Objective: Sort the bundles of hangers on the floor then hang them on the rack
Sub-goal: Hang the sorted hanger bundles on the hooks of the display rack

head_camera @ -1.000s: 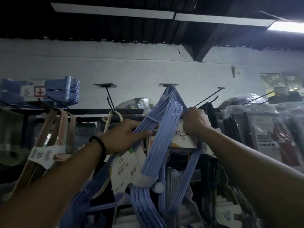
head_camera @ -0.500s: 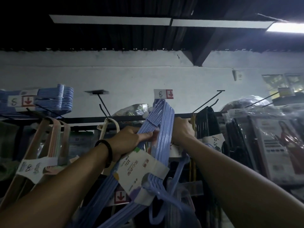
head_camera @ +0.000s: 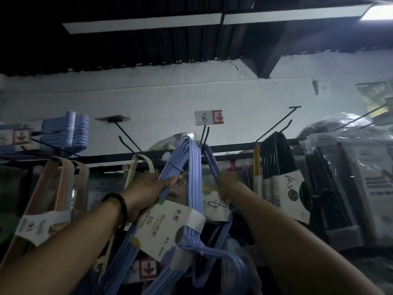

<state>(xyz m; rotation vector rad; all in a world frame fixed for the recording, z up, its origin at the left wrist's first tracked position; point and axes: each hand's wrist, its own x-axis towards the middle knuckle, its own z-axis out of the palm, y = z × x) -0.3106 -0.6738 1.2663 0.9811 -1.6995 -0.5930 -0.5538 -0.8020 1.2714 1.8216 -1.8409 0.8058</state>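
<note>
Below the wire peg (head_camera: 204, 135), left hand (head_camera: 148, 189) gripping card-banded blue hanger bundle (head_camera: 187, 158); right hand (head_camera: 229, 186) gripping second bundle (head_camera: 211, 161)

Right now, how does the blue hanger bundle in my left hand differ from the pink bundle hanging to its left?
Colour: the blue bundle is blue, the pink bundle pale pink. Hold: your left hand grips the blue bundle; nothing touches the pink bundle, which hangs from the rack. Label: the blue bundle carries a wide printed card, the pink bundle a narrower white band. Both are paper-wrapped hanger sets.
</note>
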